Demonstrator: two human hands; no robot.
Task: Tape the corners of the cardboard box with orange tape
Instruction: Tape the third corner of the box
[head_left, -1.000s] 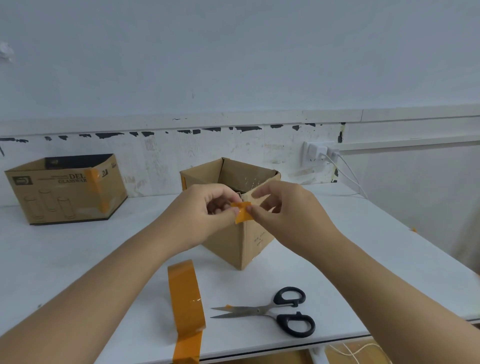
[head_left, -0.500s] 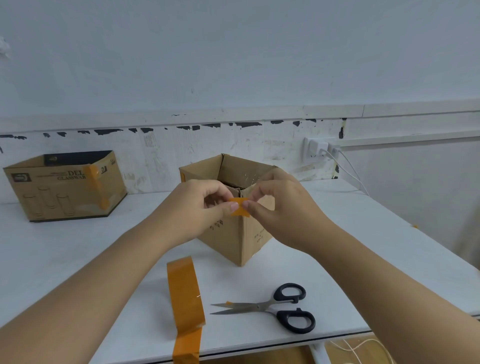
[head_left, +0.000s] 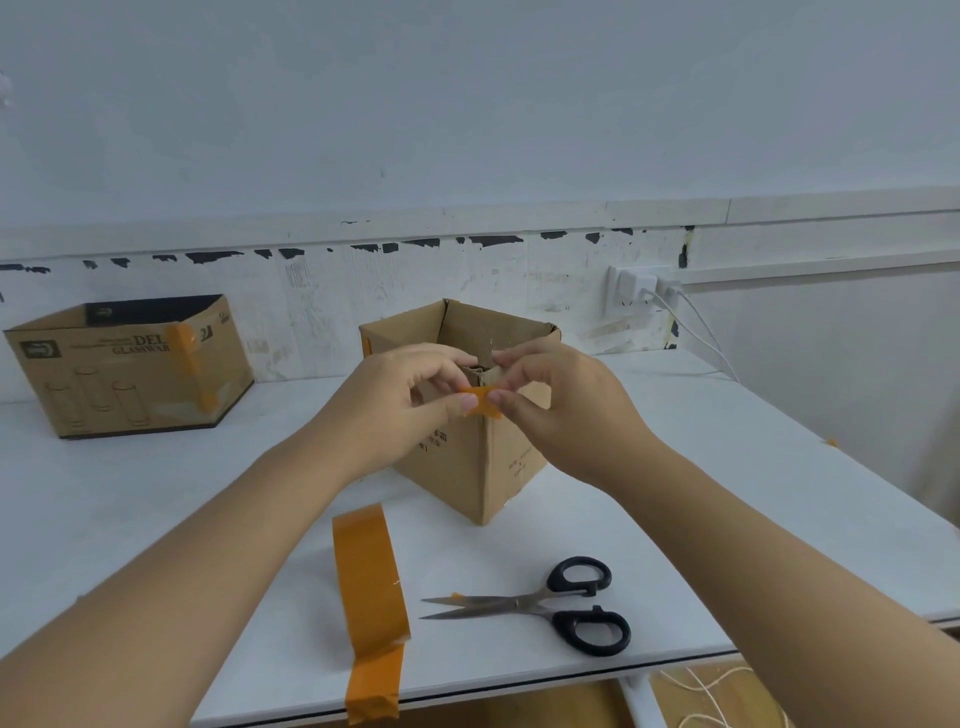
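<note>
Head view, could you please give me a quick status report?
Left hand and right hand both pinching orange tape piece. Tape at near top corner of cardboard box. Nothing in the way; scissors lie clear.

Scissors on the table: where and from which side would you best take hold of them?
Probably by the black handle loops, coming from the right. The scissors lie flat on the table, slightly open, blades pointing left toward the tape strip, so the loops are the blunt end, nearest the right hand.
</note>
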